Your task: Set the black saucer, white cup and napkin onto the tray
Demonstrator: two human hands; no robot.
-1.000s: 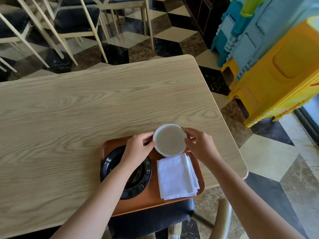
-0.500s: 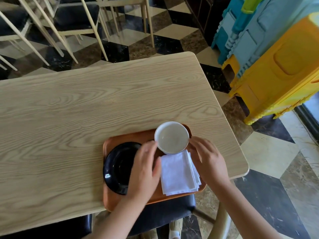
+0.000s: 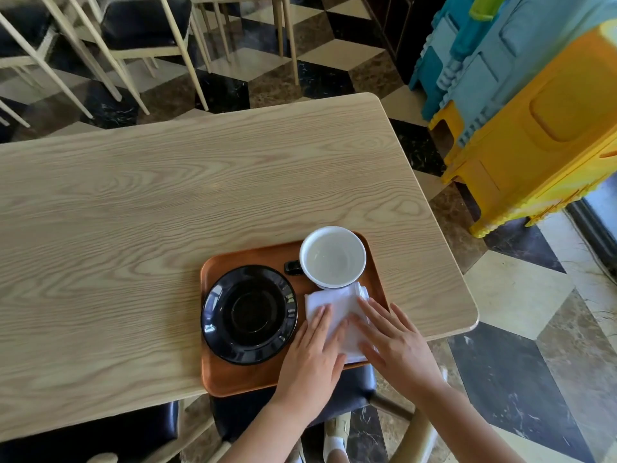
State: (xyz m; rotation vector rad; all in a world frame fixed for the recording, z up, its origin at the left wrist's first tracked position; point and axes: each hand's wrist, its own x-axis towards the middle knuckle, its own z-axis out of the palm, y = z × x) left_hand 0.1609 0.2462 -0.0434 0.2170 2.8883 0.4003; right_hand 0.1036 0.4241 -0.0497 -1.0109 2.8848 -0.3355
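A brown tray (image 3: 253,379) lies at the near edge of the wooden table (image 3: 167,195). On its left half rests the black saucer (image 3: 248,314). The white cup (image 3: 332,257), with a dark handle pointing left, stands upright at the tray's far right corner. A folded white napkin (image 3: 337,304) lies below the cup on the tray. My left hand (image 3: 312,359) and my right hand (image 3: 395,345) both lie flat on the napkin with fingers spread, covering its near part. Neither hand grips anything.
Yellow and blue plastic stools (image 3: 534,111) are stacked on the floor to the right. Wooden chairs with dark seats (image 3: 140,25) stand beyond the table. A dark chair seat (image 3: 354,392) sits under the table's near edge.
Both hands let go of the cup, which now stands on the tray, and drew back toward me onto the napkin. The left hand no longer covers the saucer.
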